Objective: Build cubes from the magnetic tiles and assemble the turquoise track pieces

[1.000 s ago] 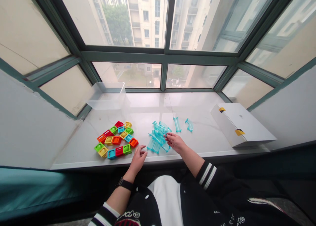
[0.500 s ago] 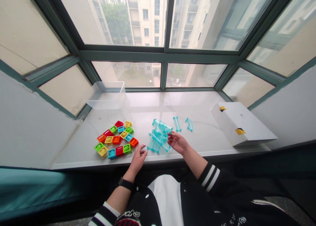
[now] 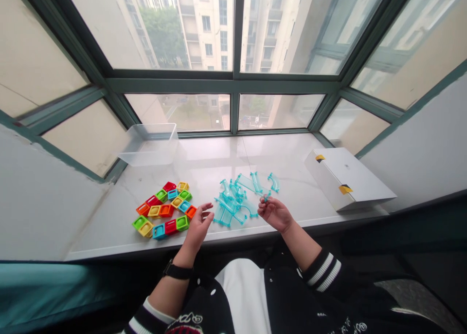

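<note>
Our right hand (image 3: 274,212) has pulled back from the heap of clear turquoise plastic track pieces (image 3: 235,202) mid-frame, fingers pinching one small piece; left hand (image 3: 199,224) has lifted off the tabletop (image 3: 292,161), fingers loosely open, empty.

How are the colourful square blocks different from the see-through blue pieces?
The colourful square blocks come in red, orange, yellow, green and blue; the see-through blue pieces are all one pale teal. The blocks are chunky squares lying flat in joined rows; the blue pieces are long straight or curved channels, mostly heaped loosely. No hand touches the blocks; the right hand pinches a small blue piece. Both lie on the white windowsill.
</note>
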`<state>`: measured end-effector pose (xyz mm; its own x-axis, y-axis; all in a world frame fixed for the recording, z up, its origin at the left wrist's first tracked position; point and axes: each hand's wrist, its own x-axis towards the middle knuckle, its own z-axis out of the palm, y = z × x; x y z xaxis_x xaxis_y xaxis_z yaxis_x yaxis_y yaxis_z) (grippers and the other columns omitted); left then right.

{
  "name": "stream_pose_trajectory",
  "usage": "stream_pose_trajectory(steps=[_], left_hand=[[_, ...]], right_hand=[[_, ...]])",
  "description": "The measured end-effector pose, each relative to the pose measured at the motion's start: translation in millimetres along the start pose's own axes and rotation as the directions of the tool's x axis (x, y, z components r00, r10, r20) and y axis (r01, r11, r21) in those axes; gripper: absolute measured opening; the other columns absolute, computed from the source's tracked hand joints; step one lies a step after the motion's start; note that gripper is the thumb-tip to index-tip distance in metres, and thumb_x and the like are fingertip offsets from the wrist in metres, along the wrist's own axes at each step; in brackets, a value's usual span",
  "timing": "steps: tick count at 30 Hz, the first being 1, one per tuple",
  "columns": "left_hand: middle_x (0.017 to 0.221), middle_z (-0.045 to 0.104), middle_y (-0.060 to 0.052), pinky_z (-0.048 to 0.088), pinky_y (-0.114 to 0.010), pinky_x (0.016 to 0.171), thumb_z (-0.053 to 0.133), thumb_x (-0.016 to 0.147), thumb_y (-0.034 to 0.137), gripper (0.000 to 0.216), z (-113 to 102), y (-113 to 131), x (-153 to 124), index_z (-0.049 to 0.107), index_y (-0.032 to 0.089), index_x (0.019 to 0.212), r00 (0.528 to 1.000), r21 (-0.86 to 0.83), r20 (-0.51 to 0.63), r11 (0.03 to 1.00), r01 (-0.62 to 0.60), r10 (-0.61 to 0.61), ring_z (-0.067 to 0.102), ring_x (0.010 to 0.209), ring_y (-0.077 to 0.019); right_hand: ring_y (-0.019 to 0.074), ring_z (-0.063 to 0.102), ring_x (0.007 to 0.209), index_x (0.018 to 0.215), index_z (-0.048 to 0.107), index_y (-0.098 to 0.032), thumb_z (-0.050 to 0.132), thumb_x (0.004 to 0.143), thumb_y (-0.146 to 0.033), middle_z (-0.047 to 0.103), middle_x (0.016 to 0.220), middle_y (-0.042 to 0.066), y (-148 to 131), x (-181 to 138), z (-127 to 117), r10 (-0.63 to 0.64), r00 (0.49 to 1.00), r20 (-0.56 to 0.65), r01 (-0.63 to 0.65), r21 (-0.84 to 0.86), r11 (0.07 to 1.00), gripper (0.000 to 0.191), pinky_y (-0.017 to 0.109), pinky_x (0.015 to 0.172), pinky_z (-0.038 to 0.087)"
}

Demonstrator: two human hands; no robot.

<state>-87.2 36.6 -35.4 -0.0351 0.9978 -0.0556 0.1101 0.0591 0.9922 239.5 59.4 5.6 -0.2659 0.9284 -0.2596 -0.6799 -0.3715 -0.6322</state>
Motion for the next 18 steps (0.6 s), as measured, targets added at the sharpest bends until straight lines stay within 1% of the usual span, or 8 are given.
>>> stream_pose_trajectory(steps=[5, 9, 12, 15, 18], left_hand=[[0.134, 0.068, -0.012, 0.059, -0.040, 0.094, 0.068, 0.093, 0.054, 0.052, 16, 47, 10, 0.060, 0.023, 0.134, 0.994, -0.026, 0.073, 0.996, -0.085, 0.086, 0.068, 0.111, -0.0241], [0.135, 0.068, -0.013, 0.059, -0.040, 0.094, 0.067, 0.094, 0.056, 0.055, 32, 70, 14, 0.061, 0.023, 0.138, 0.984, -0.048, 0.120, 0.991, -0.126, 0.131, 0.069, 0.113, -0.0249], [0.131, 0.071, -0.012, 0.059, -0.040, 0.095, 0.068, 0.094, 0.056, 0.055, 38, 73, 15, 0.064, 0.023, 0.137, 0.980, -0.064, 0.135, 0.988, -0.139, 0.146, 0.070, 0.113, -0.0259], [0.120, 0.074, -0.011, 0.059, -0.040, 0.092, 0.069, 0.093, 0.057, 0.049, 38, 68, 15, 0.069, 0.022, 0.128, 0.984, -0.069, 0.112, 0.989, -0.133, 0.140, 0.073, 0.107, -0.0259], [0.113, 0.076, -0.010, 0.060, -0.038, 0.088, 0.070, 0.092, 0.057, 0.044, 36, 63, 13, 0.071, 0.021, 0.118, 0.987, -0.067, 0.089, 0.989, -0.131, 0.137, 0.073, 0.099, -0.0244]], right_hand=[[0.0141, 0.060, 0.073, 0.094, 0.064, -0.026, 0.068, 0.081, -0.022, 0.066, 0.089, -0.001, 3, -13, -3, 0.035, 0.999, 0.033, -0.036, 0.027, 0.999, 0.014, 0.031, 0.075, 0.052], [0.0141, 0.058, 0.073, 0.094, 0.062, -0.026, 0.068, 0.082, -0.024, 0.064, 0.087, -0.001, 13, -19, 0, 0.077, 0.994, 0.082, -0.074, -0.029, 0.997, 0.013, 0.031, 0.077, 0.050], [0.0141, 0.058, 0.073, 0.094, 0.061, -0.026, 0.069, 0.081, -0.025, 0.065, 0.088, -0.001, 20, -22, 3, 0.122, 0.985, 0.125, -0.116, -0.050, 0.992, 0.015, 0.032, 0.077, 0.049], [0.0134, 0.058, 0.073, 0.095, 0.062, -0.025, 0.070, 0.080, -0.024, 0.065, 0.089, -0.002, 23, -22, 6, 0.154, 0.977, 0.148, -0.150, -0.033, 0.988, 0.017, 0.030, 0.077, 0.049], [0.0130, 0.060, 0.075, 0.096, 0.063, -0.025, 0.073, 0.082, -0.024, 0.067, 0.091, -0.002, 23, -23, 8, 0.158, 0.976, 0.151, -0.156, -0.027, 0.987, 0.017, 0.030, 0.077, 0.050]])
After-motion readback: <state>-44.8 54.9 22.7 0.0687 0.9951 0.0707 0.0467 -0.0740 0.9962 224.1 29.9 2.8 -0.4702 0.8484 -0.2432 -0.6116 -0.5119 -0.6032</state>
